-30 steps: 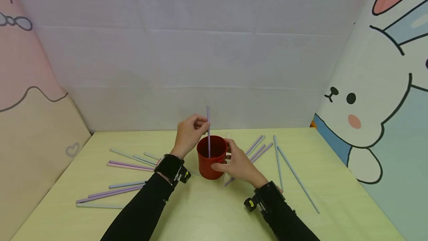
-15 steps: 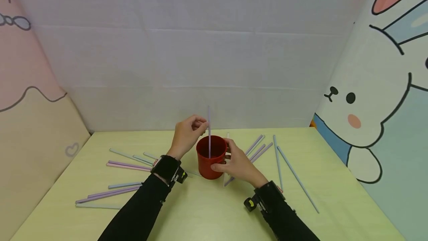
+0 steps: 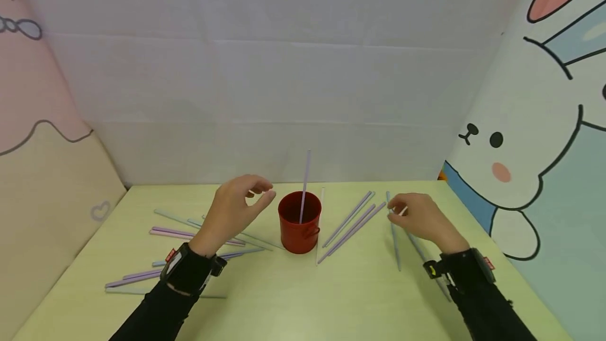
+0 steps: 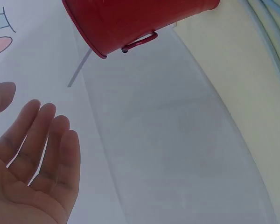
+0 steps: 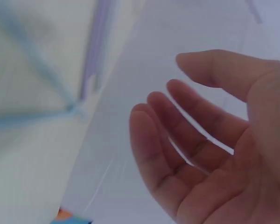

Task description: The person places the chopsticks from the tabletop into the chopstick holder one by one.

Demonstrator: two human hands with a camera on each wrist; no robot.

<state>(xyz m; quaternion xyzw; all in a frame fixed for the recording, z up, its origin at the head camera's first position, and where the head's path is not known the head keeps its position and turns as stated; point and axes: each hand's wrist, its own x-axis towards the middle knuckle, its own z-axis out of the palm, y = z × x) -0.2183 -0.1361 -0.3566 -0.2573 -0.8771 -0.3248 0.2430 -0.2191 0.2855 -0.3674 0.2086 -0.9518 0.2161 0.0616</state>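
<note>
- Left hand (image 3: 230,213): nine o'clock of red cylindrical mug (image 3: 297,234), thumb and fingertips apart.
- Right hand (image 3: 426,221): three o'clock, likewise apart, near slim light-blue straws (image 3: 396,249).
- Thin purple straw (image 3: 305,178): inside mug, leaning toward one o'clock.

Pale yellow tabletop (image 3: 284,309), with a red cup (image 3: 297,236) standing upright on it. Left of the cup lies a loose fan of pale green sticks (image 3: 170,217), purple sticks (image 3: 132,280) and a pink stick (image 3: 165,234), among others, partly hidden from view. Close beside the cup on its right lies a white stick (image 3: 317,257); farther right, slanting lilac sticks (image 3: 350,234), side by side. Well right of the cup lie two blue-grey sticks (image 3: 396,251), spread apart at their near ends.
</note>
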